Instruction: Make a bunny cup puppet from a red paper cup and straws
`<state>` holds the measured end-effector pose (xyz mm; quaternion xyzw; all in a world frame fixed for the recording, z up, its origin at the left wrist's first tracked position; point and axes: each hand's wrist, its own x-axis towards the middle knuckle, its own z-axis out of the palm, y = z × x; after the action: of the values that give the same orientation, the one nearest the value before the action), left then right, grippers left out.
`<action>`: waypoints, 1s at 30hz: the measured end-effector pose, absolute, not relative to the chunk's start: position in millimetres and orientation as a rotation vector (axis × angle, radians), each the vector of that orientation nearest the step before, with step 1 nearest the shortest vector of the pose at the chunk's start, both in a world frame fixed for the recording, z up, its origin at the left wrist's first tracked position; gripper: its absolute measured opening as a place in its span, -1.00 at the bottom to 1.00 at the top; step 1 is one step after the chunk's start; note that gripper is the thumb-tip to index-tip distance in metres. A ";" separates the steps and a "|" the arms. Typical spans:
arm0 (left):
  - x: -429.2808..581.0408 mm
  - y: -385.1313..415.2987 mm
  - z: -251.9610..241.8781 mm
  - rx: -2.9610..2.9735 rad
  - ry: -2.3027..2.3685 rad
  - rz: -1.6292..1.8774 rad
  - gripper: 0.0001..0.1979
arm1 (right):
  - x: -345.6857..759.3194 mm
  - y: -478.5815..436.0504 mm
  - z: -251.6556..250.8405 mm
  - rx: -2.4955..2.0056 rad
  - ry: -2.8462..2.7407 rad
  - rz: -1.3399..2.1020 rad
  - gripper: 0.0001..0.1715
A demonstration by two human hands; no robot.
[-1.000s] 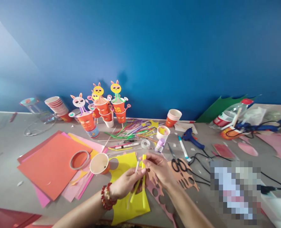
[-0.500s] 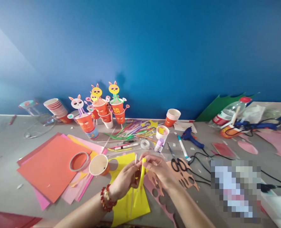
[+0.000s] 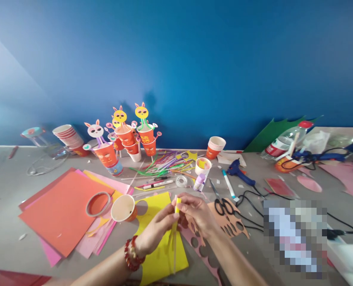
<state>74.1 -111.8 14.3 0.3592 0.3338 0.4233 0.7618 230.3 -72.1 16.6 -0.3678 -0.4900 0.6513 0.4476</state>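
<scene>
A narrow yellow strip [image 3: 178, 204], seemingly paper, lies against a thin pale stick [image 3: 174, 260] that hangs upright between my hands. My left hand [image 3: 154, 230], with red bead bracelets at its wrist, is closed on the stick and touches the strip with its fingertips. From the other side, my right hand [image 3: 196, 212] pinches the strip near its upper end. Beneath both hands lies a yellow sheet [image 3: 155, 260] with a round cut-out. An open paper cup [image 3: 123, 208] stands left of my left hand. Black-handled scissors [image 3: 224, 206] rest beyond my right hand.
Rabbit-faced cup figures [image 3: 105, 153] stand at the back, beside scattered coloured pipe cleaners [image 3: 170, 163]. Coloured sheets [image 3: 54, 212] and a tape roll [image 3: 98, 204] lie left. A blue glue gun [image 3: 240, 172], its cable and a bottle [image 3: 289, 141] are on the right.
The yellow strip, which hung beside the stick, now lies against it. My left fingers have moved onto the strip and stick, and the right hand has shifted slightly left.
</scene>
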 end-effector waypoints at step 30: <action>80.9 -115.3 9.1 0.665 0.712 0.994 -0.70 | 231.3 -71.3 2.2 -0.903 -1.445 1.352 -0.81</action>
<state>80.9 -115.3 9.1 0.3065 0.3279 0.4580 0.7673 231.3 -71.3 2.2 -0.3677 -0.5882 0.5504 0.4646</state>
